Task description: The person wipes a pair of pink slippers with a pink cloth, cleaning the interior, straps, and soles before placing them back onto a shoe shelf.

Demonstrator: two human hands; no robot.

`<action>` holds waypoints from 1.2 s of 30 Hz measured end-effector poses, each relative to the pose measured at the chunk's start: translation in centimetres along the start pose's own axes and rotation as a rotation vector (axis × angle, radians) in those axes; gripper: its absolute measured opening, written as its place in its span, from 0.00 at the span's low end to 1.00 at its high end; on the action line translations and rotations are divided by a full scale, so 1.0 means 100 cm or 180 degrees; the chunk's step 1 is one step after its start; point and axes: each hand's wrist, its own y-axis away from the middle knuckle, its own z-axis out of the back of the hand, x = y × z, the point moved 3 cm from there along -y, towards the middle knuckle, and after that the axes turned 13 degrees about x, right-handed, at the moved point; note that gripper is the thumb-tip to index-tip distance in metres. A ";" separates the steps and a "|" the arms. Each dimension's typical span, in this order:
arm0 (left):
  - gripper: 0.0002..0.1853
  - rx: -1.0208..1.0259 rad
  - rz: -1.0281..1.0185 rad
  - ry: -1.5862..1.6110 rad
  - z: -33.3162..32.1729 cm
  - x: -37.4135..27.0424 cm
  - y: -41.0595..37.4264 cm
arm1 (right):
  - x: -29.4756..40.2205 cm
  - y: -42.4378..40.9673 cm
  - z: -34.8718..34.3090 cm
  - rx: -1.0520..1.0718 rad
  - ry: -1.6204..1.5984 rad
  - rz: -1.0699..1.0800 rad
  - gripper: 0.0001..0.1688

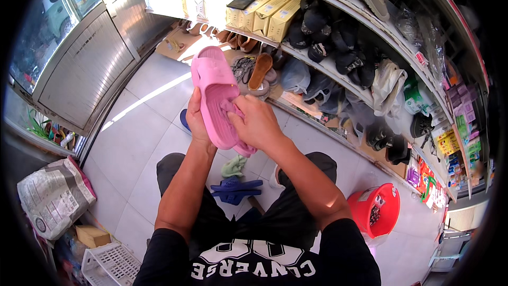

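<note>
A pink slide sandal (pixel 216 67) is held up in front of me, its toe strap pointing away. My left hand (pixel 196 117) grips it along the left side near the heel. My right hand (pixel 258 121) holds a pink cloth (pixel 230 108) against the footbed, with the fingertips partly hidden. More pink material shows under the heel; whether it is a second sandal or cloth I cannot tell. On the floor below lie a pair of dark blue slides (pixel 237 190) and a light green cloth (pixel 234 166). Another blue shoe (pixel 184 120) shows partly behind my left hand.
Shelves (pixel 333 69) with shoes, bags and black caps curve along the right. Yellow boxes (pixel 274 12) carry a dark phone or tablet (pixel 243 0). A red bucket (pixel 381 210) stands at the right, a white plastic basket (pixel 113 264) and a large printed sack (pixel 55 198) at the left.
</note>
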 end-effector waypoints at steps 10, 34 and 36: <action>0.36 0.0542 -0.0081 0.0482 -0.028 -0.020 -0.007 | 0.010 0.078 0.021 0.1004 -0.1692 0.0474 0.16; 0.36 0.0333 0.0176 0.0284 -0.023 -0.024 -0.002 | 0.065 0.062 -0.006 0.0379 -0.1014 0.0995 0.15; 0.36 0.0544 0.0269 0.0226 -0.022 -0.024 -0.001 | 0.058 0.064 0.009 0.0173 -0.1280 0.0802 0.16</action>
